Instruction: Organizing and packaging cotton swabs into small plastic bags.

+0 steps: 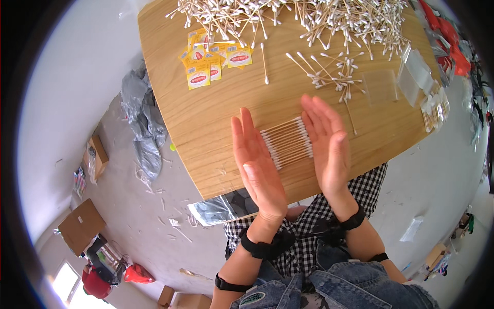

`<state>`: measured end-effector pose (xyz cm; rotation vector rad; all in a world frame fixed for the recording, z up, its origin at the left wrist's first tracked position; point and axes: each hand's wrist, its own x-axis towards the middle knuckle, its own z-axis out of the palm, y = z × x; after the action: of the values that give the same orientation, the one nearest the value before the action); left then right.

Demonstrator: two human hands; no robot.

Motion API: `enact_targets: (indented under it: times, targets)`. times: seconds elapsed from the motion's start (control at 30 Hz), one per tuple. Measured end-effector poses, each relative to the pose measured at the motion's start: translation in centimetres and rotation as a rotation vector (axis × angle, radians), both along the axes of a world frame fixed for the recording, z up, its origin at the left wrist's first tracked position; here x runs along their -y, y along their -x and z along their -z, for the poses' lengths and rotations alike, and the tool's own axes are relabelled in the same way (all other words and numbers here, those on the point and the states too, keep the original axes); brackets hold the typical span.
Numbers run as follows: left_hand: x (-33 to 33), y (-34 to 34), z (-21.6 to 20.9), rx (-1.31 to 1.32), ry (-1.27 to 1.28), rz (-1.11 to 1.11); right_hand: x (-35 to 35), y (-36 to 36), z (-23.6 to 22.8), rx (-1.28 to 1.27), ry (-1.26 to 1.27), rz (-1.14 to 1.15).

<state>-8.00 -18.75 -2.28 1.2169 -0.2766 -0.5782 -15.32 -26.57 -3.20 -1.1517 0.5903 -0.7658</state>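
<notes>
A flat row of cotton swabs (286, 143) lies side by side on the wooden table (200, 129) between my two palms. My left hand (258, 162) stands on edge along the left tips of the row, fingers stretched out. Along the right tips, my right hand (328, 147) is held the same way, its fingers straight. Neither hand is closed round anything. Beyond my hands lies a small loose bunch of swabs (334, 77), and one lone swab (265, 64) rests to its left.
A large heap of swabs (355, 20) covers the table's far edge. Yellow cards (198, 75) lie at the far left. Clear plastic bags (416, 72) and a filled bag of swabs (435, 109) are at the right edge. Grey plastic (141, 121) lies on the floor at left.
</notes>
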Motion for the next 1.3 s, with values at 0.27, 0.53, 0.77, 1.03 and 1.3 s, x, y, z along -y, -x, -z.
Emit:
enact_targets:
  times: [0.27,0.53,0.77,1.03,1.3]
  targets:
    - [-0.1,-0.3,0.2,-0.008,0.067,-0.035,-0.3,-0.1,-0.3,-0.047,0.019,0.001]
    - [-3.9,-0.4,-1.6,0.656,-0.414,0.380,1.2,3.2,-1.2,-0.325,0.331,0.094]
    - [-4.8,2.8,-0.7,1.208,-0.997,0.742,1.7,1.6,-2.6,-0.575,0.851,-0.102]
    - [-5.4,3.4,-0.4,1.266,-0.994,0.769,2.5,-0.1,-3.7,-0.656,1.152,-0.399]
    - [-5.6,3.4,0.1,1.285,-0.946,0.752,2.5,-0.3,-4.4,-0.727,1.290,-0.455]
